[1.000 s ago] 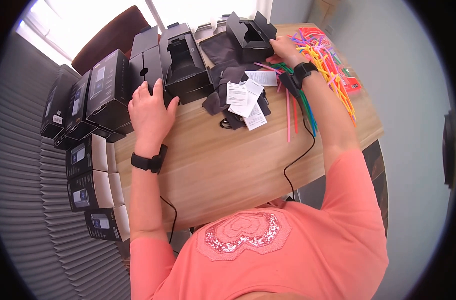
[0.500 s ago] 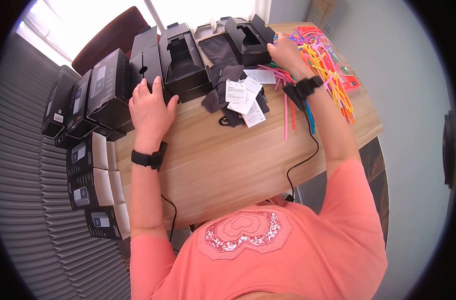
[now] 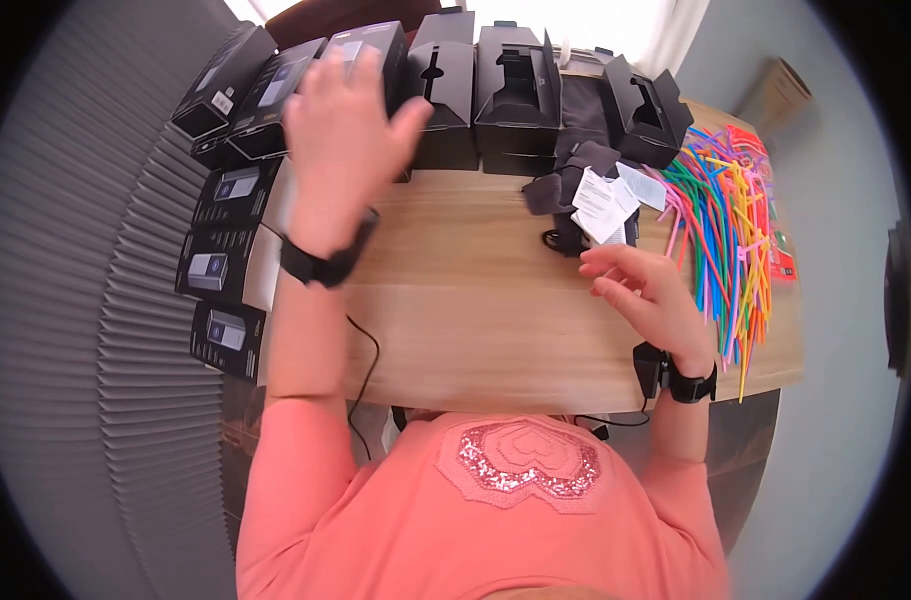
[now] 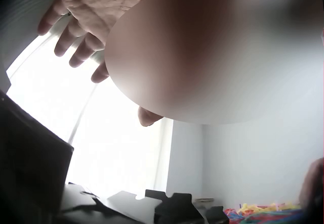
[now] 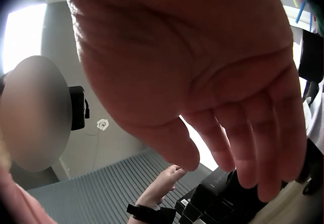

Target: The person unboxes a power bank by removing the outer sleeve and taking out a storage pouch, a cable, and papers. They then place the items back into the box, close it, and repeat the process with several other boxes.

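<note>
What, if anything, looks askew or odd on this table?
Papers lie askew, overlapping at different angles on crumpled dark cloth. Long coloured tubes sprawl in a loose heap on the right of the table. No damage is visible.

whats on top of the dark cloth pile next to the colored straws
White printed papers lie overlapping on the dark cloth pile. The cloth directly under them is covered, so anything tucked there can't be seen.

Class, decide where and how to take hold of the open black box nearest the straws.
Probably best by the side walls of the open black box, below its raised flaps, coming from the person's side. The flaps look thin and may bend; the straws lie close by its near right corner.
</note>
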### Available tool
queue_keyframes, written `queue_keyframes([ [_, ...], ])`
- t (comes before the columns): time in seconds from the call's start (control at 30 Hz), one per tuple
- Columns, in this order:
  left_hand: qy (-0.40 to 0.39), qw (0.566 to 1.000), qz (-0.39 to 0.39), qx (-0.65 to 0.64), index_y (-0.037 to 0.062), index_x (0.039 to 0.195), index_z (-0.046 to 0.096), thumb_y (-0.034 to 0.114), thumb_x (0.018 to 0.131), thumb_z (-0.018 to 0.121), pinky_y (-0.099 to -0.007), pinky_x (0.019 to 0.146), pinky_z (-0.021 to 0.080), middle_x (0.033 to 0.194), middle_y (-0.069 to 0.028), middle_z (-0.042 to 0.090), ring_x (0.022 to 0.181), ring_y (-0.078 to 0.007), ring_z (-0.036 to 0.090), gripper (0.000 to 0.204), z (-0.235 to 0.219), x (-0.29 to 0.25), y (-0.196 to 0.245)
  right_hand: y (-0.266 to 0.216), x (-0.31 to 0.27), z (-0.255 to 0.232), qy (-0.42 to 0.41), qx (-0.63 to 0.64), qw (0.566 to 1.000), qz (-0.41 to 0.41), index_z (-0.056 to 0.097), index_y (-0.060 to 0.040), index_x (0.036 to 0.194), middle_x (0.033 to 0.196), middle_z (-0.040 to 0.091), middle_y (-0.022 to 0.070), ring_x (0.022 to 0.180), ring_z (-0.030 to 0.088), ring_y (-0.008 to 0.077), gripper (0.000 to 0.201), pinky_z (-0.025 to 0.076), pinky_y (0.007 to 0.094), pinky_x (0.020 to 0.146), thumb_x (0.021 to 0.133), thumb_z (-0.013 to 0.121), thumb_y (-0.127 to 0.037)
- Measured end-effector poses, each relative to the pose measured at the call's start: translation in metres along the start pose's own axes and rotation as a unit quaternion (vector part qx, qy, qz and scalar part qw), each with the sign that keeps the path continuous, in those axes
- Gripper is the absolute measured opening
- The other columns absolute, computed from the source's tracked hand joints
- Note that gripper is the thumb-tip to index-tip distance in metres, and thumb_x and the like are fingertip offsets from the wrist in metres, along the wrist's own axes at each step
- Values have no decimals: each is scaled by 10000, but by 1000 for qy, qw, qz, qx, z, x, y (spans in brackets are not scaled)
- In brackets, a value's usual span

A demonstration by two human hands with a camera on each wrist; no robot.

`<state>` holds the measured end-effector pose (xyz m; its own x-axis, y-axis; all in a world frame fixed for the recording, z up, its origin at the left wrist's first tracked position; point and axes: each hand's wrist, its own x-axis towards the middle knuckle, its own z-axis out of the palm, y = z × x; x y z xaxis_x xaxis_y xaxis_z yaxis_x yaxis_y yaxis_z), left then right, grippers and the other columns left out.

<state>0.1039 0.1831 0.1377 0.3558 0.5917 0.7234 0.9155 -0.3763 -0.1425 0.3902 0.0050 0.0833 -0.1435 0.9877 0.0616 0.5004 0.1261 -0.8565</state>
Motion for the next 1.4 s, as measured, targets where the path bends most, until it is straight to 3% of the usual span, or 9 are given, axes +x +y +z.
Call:
queue_keyframes([
  [0.23, -48, 961, -250, 108, -7, 1345, 535, 625, 790, 680, -535, 1002, 467, 1292, -228, 588, 1251, -411, 545, 853, -1, 60, -165, 5, -11, 5, 1, 38, 999, -13, 664, -19, 1159, 952, 721, 88, 815, 677, 144, 261, 542, 279, 708, 901, 662, -63],
  [0.37, -98, 931, -319, 151, -25, 1365, 511, 679, 732, 696, -519, 1046, 440, 1336, -267, 560, 1273, -424, 528, 965, 16, 63, -235, 5, -19, 0, 13, 27, 1000, 1, 666, -24, 1150, 957, 723, 90, 824, 684, 151, 256, 547, 285, 713, 896, 666, -64],
  [0.5, -165, 919, -357, -20, -71, 1401, 468, 711, 656, 739, -442, 1105, 400, 1393, -350, 491, 1323, -445, 482, 1114, 68, 52, -315, 6, -24, 1, 24, 31, 999, 4, 668, -23, 1142, 958, 723, 88, 833, 688, 156, 251, 547, 283, 712, 895, 664, -64],
  [0.77, -21, 945, -326, -22, -61, 1382, 487, 597, 699, 785, -428, 1048, 446, 1350, -319, 536, 1280, -404, 529, 994, 5, 38, -241, -1, -20, 7, 0, 0, 1000, -13, 660, -15, 1149, 964, 714, 92, 823, 694, 163, 257, 546, 297, 702, 894, 658, -52],
  [0.9, 31, 935, -240, -258, -30, 1365, 499, 398, 718, 842, -386, 1037, 434, 1283, -191, 576, 1197, -285, 565, 848, -64, -9, -150, -17, -8, 16, -47, 10, 998, -49, 607, -21, 1243, 1064, 699, 107, 879, 696, 184, 369, 546, 298, 728, 884, 684, -57],
  [0.97, 10, 912, -179, -370, -2, 1363, 503, 317, 687, 850, -374, 1052, 413, 1310, -151, 550, 1208, -257, 541, 824, -85, -42, -92, -24, 0, 33, -35, 111, 989, -89, 493, -36, 1374, 1196, 659, 122, 981, 689, 202, 555, 544, 296, 777, 873, 727, -90],
  [1.1, -128, 933, 15, -337, 27, 1369, 486, 232, 601, 864, -418, 1062, 410, 1354, -184, 487, 1266, -337, 484, 880, -101, -100, -24, -34, 0, 56, -101, 223, 966, -86, 361, -36, 1474, 1340, 581, 137, 1111, 649, 218, 669, 523, 315, 883, 879, 665, -25],
  [1.27, -191, 932, -111, -286, 9, 1376, 455, 272, 590, 894, -462, 1021, 426, 1375, -234, 401, 1231, -417, 454, 939, -96, -177, 27, -2, 8, 90, -207, 270, 938, 59, 384, 75, 1401, 1258, 610, 218, 1017, 667, 206, 669, 544, 315, 820, 933, 715, -268],
  [1.4, -332, 897, -33, -290, 7, 1346, 485, 276, 695, 859, -425, 964, 465, 1281, -181, 500, 1180, -348, 513, 798, -103, -190, 37, 18, 21, 111, -222, 237, 945, 41, 403, 71, 1408, 1219, 610, 213, 984, 659, 230, 645, 540, 335, 844, 941, 694, -266],
])
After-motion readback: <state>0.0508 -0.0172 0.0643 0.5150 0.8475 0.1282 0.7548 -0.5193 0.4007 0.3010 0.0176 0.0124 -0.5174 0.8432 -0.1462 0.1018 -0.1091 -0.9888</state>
